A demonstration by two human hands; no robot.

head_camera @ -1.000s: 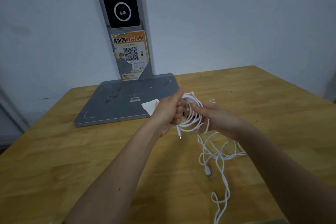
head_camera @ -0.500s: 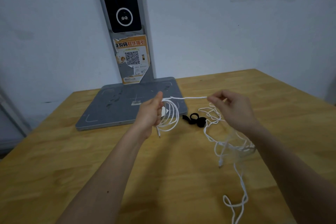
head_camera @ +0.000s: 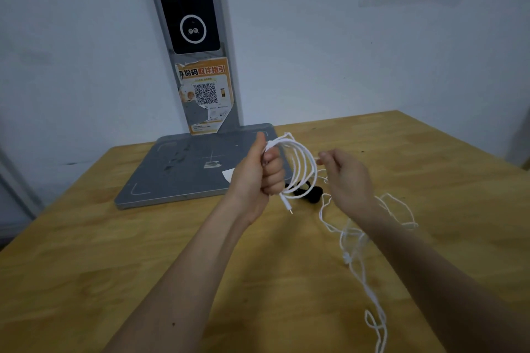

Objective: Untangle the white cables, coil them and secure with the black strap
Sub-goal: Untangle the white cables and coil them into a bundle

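Note:
My left hand (head_camera: 262,173) grips the top of a coil of white cable (head_camera: 304,169), several loops hanging from the fist with a plug end (head_camera: 287,205) dangling below. Just right of the coil, my right hand (head_camera: 345,178) pinches the cable running off it. The loose rest of the white cables (head_camera: 358,241) trails in a tangle under my right forearm toward the near edge of the table. The black strap (head_camera: 311,190) lies on the table behind the coil, partly hidden by it.
A grey flat base (head_camera: 183,172) with an upright post (head_camera: 195,37), bearing a black screen and an orange QR sticker, stands at the back of the wooden table (head_camera: 114,266). A white paper scrap (head_camera: 228,173) lies on the base beside my left wrist.
My right hand has swung back in toward the left hand, laying another loop onto the coil. The stretch of cable pulled taut between the hands half a second ago is gone.

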